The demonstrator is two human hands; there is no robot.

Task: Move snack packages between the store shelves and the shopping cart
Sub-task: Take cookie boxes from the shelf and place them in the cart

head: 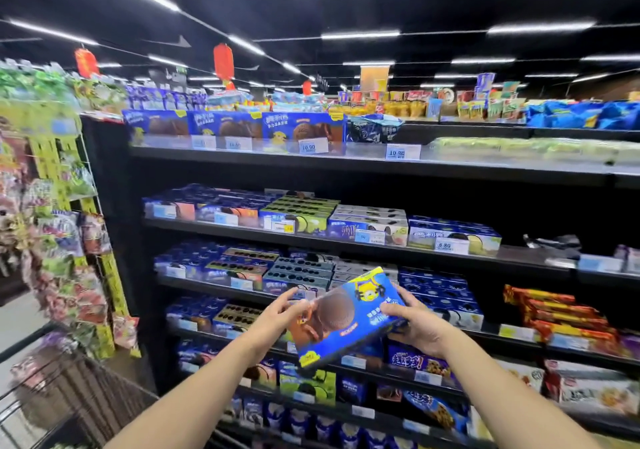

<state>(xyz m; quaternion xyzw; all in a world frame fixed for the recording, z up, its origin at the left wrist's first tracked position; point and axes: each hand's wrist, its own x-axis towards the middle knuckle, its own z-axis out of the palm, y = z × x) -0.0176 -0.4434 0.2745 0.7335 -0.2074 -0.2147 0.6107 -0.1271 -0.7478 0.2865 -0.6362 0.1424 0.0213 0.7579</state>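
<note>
Head view: blue cookie box [347,322] clamped between left hand [279,317] and right hand [419,327].

Glossy card, matt shelving, shiny film.
The blue cookie box [346,317] looks like smooth printed cardboard with a slight sheen. The shelves [346,168] are dark and matt, seemingly painted metal, edged with a clear plastic strip [356,152] over paper price tags [313,145]. Hanging snack bags [62,234] are crinkled glossy film. The shopping cart [76,389] is thin metal wire.

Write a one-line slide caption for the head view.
Left hand and right hand hold a tilted blue cookie box before stocked snack shelves, shopping cart at lower left.
</note>
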